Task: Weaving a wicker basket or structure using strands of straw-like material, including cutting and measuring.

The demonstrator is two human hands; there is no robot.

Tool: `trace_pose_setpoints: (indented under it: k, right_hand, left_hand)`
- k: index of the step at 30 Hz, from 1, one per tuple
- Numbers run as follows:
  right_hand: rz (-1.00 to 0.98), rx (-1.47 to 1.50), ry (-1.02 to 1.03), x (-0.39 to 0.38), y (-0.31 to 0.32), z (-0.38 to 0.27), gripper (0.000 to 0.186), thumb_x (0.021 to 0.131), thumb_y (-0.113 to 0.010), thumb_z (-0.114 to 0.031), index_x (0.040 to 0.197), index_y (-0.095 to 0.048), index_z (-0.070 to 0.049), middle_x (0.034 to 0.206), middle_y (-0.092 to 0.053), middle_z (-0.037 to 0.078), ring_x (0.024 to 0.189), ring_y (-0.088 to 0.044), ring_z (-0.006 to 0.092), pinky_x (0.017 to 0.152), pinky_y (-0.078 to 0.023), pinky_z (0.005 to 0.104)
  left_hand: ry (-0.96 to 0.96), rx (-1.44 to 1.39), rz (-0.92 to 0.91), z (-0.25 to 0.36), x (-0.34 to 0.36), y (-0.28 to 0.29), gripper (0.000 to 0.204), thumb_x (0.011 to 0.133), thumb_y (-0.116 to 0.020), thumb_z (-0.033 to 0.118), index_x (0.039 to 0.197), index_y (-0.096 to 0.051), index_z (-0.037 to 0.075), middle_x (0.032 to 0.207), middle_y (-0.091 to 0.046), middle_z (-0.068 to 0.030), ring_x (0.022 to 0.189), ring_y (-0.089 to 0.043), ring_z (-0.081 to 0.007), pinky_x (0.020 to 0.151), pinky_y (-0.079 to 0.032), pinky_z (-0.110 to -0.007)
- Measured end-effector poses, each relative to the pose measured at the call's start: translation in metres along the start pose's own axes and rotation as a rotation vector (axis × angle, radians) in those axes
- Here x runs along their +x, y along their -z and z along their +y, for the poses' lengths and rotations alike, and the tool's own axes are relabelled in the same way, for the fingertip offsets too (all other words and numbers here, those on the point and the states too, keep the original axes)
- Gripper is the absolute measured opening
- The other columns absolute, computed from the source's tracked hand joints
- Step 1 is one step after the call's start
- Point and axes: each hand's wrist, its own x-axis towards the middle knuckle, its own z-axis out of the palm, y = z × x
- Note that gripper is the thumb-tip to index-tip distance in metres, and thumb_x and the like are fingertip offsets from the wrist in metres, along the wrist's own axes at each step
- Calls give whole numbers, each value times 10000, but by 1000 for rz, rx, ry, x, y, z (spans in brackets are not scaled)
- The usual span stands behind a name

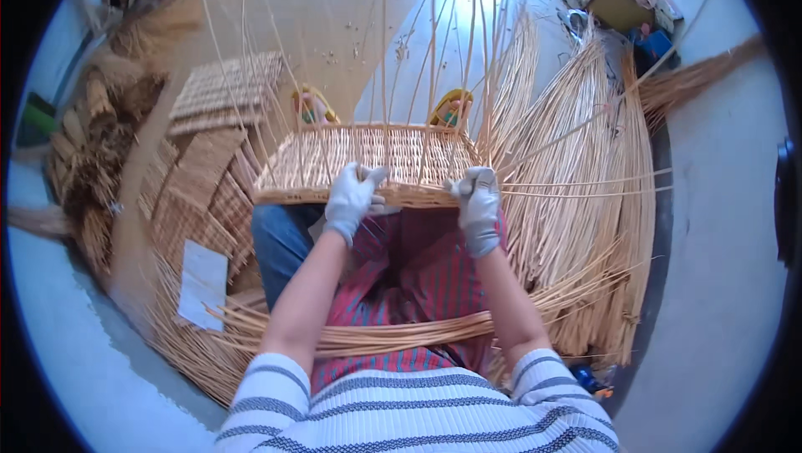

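A rectangular wicker basket [401,148], woven from pale strands, lies flat over my knees. Tall thin stakes rise from it and lean outward. My left hand [352,198], in a pale work glove, is closed on the middle of the basket's near edge, fingertips on top. At the near right corner my right hand [478,206], gloved too, is closed on that same edge. Long loose strands [585,189] run out to the right from beside it. Whether the right fingers also pinch a strand is hidden.
A bundle of rods [401,334] lies across my lap under both forearms. Long pale strands [576,160] are heaped at right. Woven panels [196,177] and a white sheet [203,284] lie at left, beside brown bundles [88,156]. A box [618,2] stands far right.
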Motion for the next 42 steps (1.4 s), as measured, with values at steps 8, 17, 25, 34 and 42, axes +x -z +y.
trace_pose_setpoints:
  k: [8,17,25,34,42]
  right_hand:
    - [-76,-17,-117,7,38,0,142,1060,-527,-198,1046,-585,-70,957,-704,99,901,-713,241,825,-612,400]
    - [-137,-590,-55,44,56,-34,178,914,-701,15,995,-578,-86,980,-694,85,865,-696,172,705,-614,283]
    - [-464,-1230,748,112,-74,3,506,806,-764,-16,1286,-674,-149,1395,-563,206,1309,-531,350,1060,-461,388]
    - [-478,-873,488,166,-111,-7,467,791,-759,42,1225,-723,-127,1079,-590,26,899,-610,145,895,-539,276]
    - [-87,-310,766,83,-91,6,430,1065,-506,-278,1455,-516,-96,1132,-608,30,947,-556,82,821,-482,240]
  left_hand:
    - [-5,592,-221,31,-6,-60,496,1056,-438,464,1240,-565,21,845,-724,-186,667,-734,-299,561,-594,-407]
    - [138,163,-471,14,18,-54,282,1001,-627,275,1089,-635,7,977,-682,-138,704,-726,-219,547,-619,-353]
    - [25,131,-257,-4,10,-75,183,994,-625,164,1021,-630,-17,864,-688,-96,643,-721,-190,519,-607,-304]
    - [-102,98,-229,-16,2,-77,428,1056,-516,388,1037,-620,-27,883,-687,-106,609,-713,-183,471,-572,-284]
    - [117,57,-296,1,15,-65,132,959,-691,141,973,-645,17,843,-680,-81,636,-695,-179,509,-595,-312]
